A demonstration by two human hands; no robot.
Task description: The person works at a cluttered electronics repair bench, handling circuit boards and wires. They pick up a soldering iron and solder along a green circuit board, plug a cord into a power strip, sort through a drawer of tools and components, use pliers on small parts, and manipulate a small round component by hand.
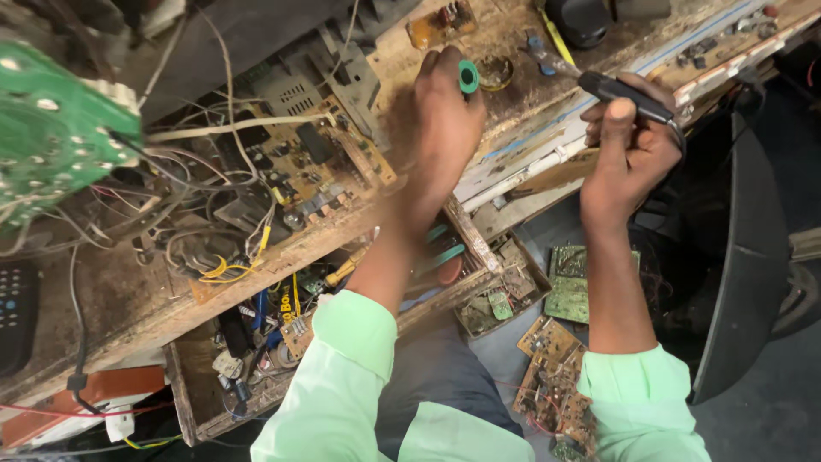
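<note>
My left hand (446,111) was closed around a small green ring-shaped spool (469,76), which showed between thumb and fingers above the worn wooden workbench (120,299), near its far edge. Just beyond the spool sat a small round tin (495,73), close to it but apart as far as I could tell. My right hand (629,145) was wrapped shut on a black-handled soldering iron (623,92), thumb laid along the handle, the metal tip angled toward the tin; whether the tip touched anything could not be determined. Both forearms emerged from pale green sleeves (342,385). To the left of my left hand, a brown circuit board (312,167) lay on the bench among tangled wires, with a green circuit board (47,128) blurred at the far left edge. A dark remote control (17,312) lay at the bench's left end. An open drawer (184,402) below the bench held loose parts, and further boards (556,376) lay scattered on the floor between my arms.
</note>
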